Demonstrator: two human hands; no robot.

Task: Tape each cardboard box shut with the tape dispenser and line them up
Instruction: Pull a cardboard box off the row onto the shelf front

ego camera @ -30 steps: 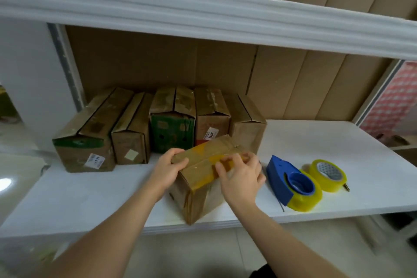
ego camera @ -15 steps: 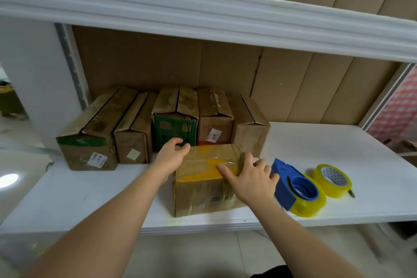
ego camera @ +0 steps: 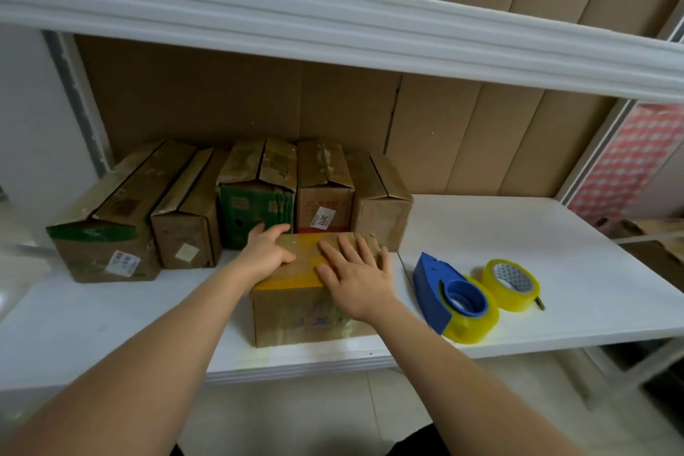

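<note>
A small cardboard box (ego camera: 296, 318) with yellow tape along its top stands squarely on the white shelf (ego camera: 111, 322), near the front edge. My left hand (ego camera: 264, 252) rests on its top left corner with the fingers reaching over the far edge. My right hand (ego camera: 355, 278) lies flat on the top, fingers spread and straight. Behind it stands a row of several cardboard boxes (ego camera: 259, 192) against the back wall. The blue tape dispenser (ego camera: 449, 296) with a yellow roll lies to the right of the box, untouched.
A spare roll of yellow tape (ego camera: 512, 283) lies just right of the dispenser. A white upper shelf rail (ego camera: 333, 26) runs overhead. Brown cardboard panels line the back. The right half of the shelf is bare white surface.
The box was tilted and turned on a corner a second ago; now it sits flat and square. My right hand went from pinching the tape to lying flat on top.
</note>
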